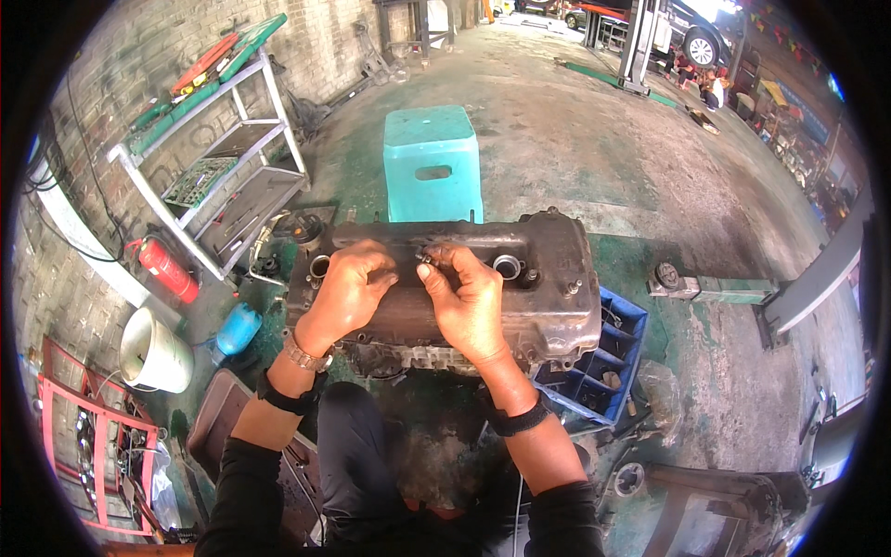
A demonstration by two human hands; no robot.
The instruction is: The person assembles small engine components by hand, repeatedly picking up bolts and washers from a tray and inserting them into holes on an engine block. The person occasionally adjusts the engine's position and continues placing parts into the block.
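Note:
Both my hands are over a dark, grimy engine valve cover point(408, 316) on an engine cylinder head in front of me. My right hand point(466, 302) pinches a small dark metal part point(424, 258) between thumb and fingertips; its exact kind is too small to tell. Just left of it, my left hand point(345, 290) has its fingers curled together, and whatever they may hold is hidden. Round openings show in the cover, one point(507, 267) right of my right hand and one point(320, 266) beside my left.
A turquoise plastic stool point(431, 130) stands behind the engine part. To the right lies a blue divided crate point(608, 357) with small parts. On the left are a metal trolley point(218, 218), a red fire extinguisher point(169, 269), a white bucket point(153, 353) and a blue bottle point(238, 331).

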